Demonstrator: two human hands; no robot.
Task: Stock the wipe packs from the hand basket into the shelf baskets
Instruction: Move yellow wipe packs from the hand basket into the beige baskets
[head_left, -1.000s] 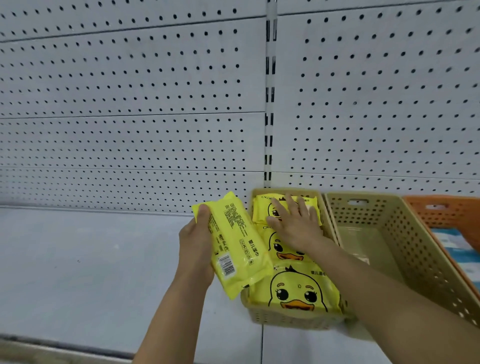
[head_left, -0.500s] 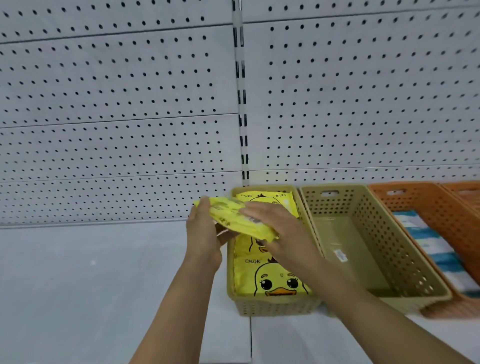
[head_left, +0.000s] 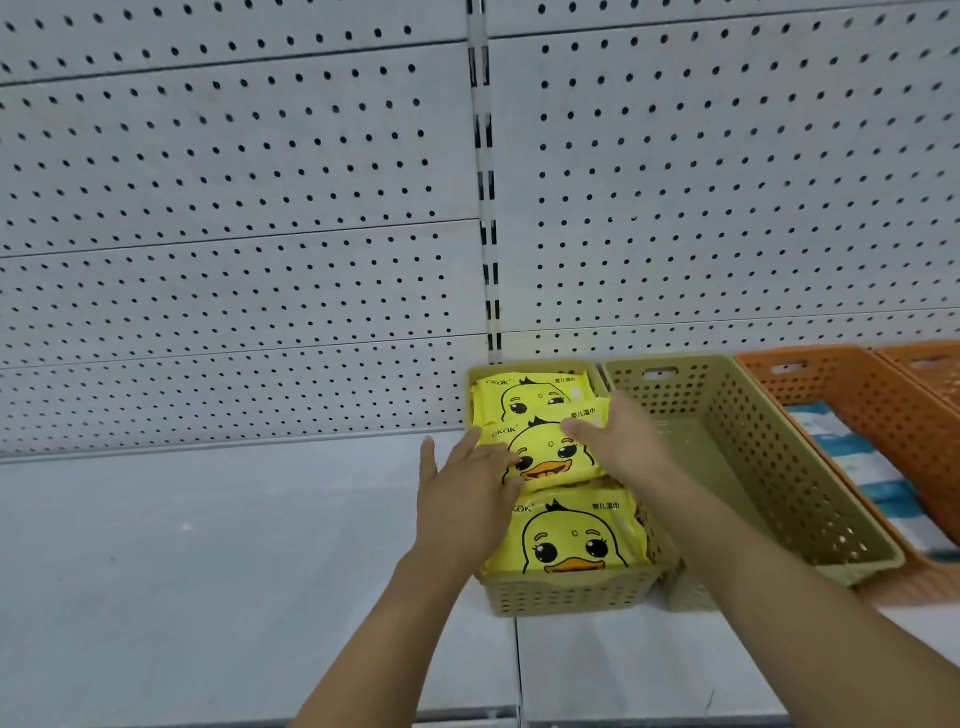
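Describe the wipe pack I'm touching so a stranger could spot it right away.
Find the slotted upright in the white pegboard wall; the tan basket at its foot holds three yellow duck packs. It is the middle pack, lying tilted over the other two with the left hand and right hand on it.

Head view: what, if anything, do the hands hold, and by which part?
The middle wipe pack: left hand at its left edge, right hand at its right edge; whether they grip or press cannot be told.
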